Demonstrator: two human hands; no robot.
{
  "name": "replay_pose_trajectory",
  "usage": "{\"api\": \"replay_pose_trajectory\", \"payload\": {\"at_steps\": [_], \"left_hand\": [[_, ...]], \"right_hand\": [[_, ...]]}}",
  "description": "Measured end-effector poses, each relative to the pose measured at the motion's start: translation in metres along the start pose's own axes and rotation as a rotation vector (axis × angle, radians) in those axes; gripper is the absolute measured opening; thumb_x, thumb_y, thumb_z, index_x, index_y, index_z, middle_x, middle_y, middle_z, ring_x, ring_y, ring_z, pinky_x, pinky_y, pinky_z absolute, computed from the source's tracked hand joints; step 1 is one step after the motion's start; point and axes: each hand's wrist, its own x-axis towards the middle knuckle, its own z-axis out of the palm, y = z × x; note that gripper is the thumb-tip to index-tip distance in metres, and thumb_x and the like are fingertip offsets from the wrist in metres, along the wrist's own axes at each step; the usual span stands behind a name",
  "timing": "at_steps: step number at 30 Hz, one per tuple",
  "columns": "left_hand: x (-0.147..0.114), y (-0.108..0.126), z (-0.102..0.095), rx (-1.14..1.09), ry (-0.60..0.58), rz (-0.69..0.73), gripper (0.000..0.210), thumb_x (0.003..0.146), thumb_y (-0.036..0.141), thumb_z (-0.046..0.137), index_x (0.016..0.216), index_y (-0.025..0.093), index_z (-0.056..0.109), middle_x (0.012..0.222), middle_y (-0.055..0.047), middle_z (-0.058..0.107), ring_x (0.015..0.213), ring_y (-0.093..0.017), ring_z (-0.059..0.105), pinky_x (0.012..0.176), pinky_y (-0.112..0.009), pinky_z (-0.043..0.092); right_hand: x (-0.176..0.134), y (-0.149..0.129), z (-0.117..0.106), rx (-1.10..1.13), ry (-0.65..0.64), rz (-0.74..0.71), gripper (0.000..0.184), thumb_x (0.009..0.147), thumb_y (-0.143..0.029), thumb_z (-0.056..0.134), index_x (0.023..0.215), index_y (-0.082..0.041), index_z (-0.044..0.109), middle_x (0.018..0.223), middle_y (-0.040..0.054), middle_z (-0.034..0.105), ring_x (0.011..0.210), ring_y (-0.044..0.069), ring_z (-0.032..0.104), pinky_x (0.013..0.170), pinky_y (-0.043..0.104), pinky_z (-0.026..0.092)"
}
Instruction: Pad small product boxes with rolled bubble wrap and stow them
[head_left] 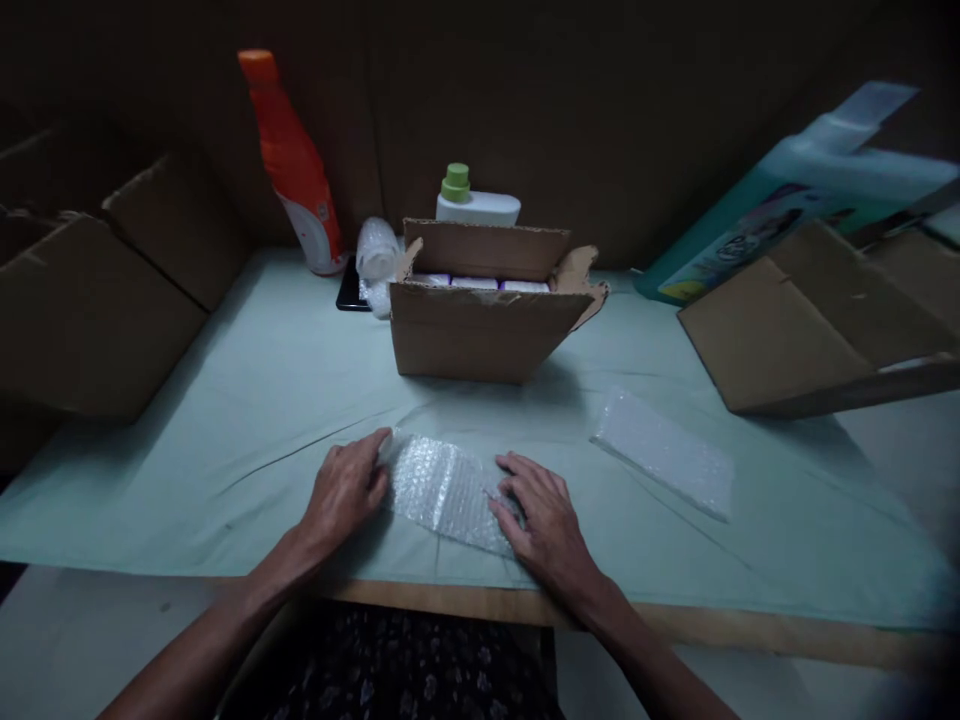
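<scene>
A sheet of clear bubble wrap (439, 488) lies on the cloth near the front edge of the table. My left hand (345, 485) is closed at its left end, fingers curled along the edge. On the right end rests my right hand (544, 515), its fingers apart and touching the plastic. To the right of that hand lies a flat, folded piece of bubble wrap (664, 455). Behind the sheet stands an open cardboard box (480, 335) with several white-topped items (474, 284) inside, only their tops showing.
A large cardboard box (90, 310) stands at left, another open carton (787, 330) at right. Along the back are an orange bottle (296, 165), rolled bubble wrap (377, 250) by a dark phone-like object (351, 288), a green-capped white bottle (476, 207) and a teal jug (772, 205).
</scene>
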Motion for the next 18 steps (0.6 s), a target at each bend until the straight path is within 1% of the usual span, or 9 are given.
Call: {"api": "replay_pose_trajectory", "payload": {"at_steps": [1,3,6,8,10,12,14,15,18], "left_hand": [[0.001,0.001,-0.003,-0.125,-0.018,-0.035,0.054,0.083,0.022,0.054,0.136,0.014,0.053,0.088,-0.007,0.068,0.078,-0.023,0.063,0.079,-0.04,0.05],[0.003,0.003,-0.014,-0.391,-0.047,-0.091,0.053,0.082,0.027,0.057,0.134,0.013,0.053,0.084,-0.004,0.066,0.073,-0.02,0.063,0.072,-0.035,0.051],[0.008,0.006,-0.036,-0.606,0.031,-0.002,0.022,0.084,0.026,0.057,0.102,0.016,0.064,0.091,-0.005,0.067,0.086,-0.02,0.065,0.079,-0.034,0.053],[0.011,0.002,-0.044,-0.527,0.128,0.162,0.005,0.083,0.02,0.059,0.085,0.018,0.063,0.103,-0.008,0.067,0.102,-0.024,0.064,0.09,-0.039,0.052],[0.009,-0.012,-0.046,-0.309,0.149,0.335,0.008,0.08,0.013,0.06,0.083,0.02,0.064,0.12,-0.01,0.065,0.122,-0.029,0.057,0.102,-0.047,0.047],[0.003,-0.033,-0.043,-0.076,0.054,0.448,0.026,0.078,0.006,0.056,0.095,0.022,0.068,0.134,-0.01,0.061,0.136,-0.032,0.047,0.108,-0.054,0.042],[-0.006,-0.05,-0.044,0.044,-0.043,0.485,0.046,0.08,0.004,0.05,0.117,0.025,0.065,0.144,-0.01,0.055,0.141,-0.032,0.042,0.111,-0.056,0.041],[-0.009,-0.054,-0.045,0.06,-0.05,0.477,0.054,0.082,0.004,0.048,0.13,0.027,0.058,0.149,-0.01,0.051,0.143,-0.031,0.041,0.111,-0.055,0.041],[-0.012,-0.037,-0.045,0.082,0.113,0.432,0.066,0.091,0.016,0.05,0.153,0.03,0.032,0.161,-0.011,0.034,0.147,-0.032,0.035,0.115,-0.056,0.037]], "right_hand": [[0.008,-0.003,-0.002,0.063,0.002,-0.011,0.005,0.09,-0.018,0.056,0.087,-0.022,0.059,0.111,0.0099,0.073,0.106,0.028,0.068,0.088,0.044,0.052],[0.026,-0.006,-0.014,0.158,0.037,-0.015,0.011,0.088,-0.014,0.055,0.093,-0.023,0.059,0.098,0.0063,0.074,0.091,0.023,0.069,0.08,0.039,0.053],[0.049,-0.008,-0.039,0.216,0.165,-0.067,0.03,0.089,-0.014,0.057,0.118,-0.023,0.058,0.101,0.0066,0.072,0.09,0.022,0.068,0.079,0.037,0.054],[0.056,-0.005,-0.049,0.207,0.207,-0.192,0.035,0.089,-0.009,0.055,0.12,-0.023,0.058,0.105,0.0066,0.071,0.099,0.023,0.067,0.084,0.039,0.053],[0.052,0.001,-0.053,0.139,0.152,-0.34,0.033,0.085,-0.003,0.051,0.11,-0.023,0.061,0.106,0.0066,0.072,0.111,0.026,0.064,0.09,0.044,0.051],[0.038,0.013,-0.052,0.036,-0.003,-0.422,0.032,0.083,-0.003,0.051,0.105,-0.022,0.064,0.114,0.0078,0.072,0.121,0.03,0.06,0.095,0.05,0.048],[0.021,0.026,-0.053,-0.03,-0.15,-0.399,0.03,0.084,-0.007,0.053,0.106,-0.021,0.067,0.122,0.0091,0.071,0.124,0.032,0.059,0.098,0.054,0.047],[0.014,0.03,-0.054,-0.042,-0.185,-0.356,0.027,0.086,-0.011,0.055,0.107,-0.021,0.068,0.122,0.0094,0.071,0.123,0.032,0.06,0.098,0.055,0.048],[0.015,0.026,-0.055,-0.047,-0.132,-0.197,0.025,0.093,-0.021,0.056,0.115,-0.022,0.069,0.125,0.01,0.071,0.123,0.03,0.061,0.098,0.055,0.049]]}}
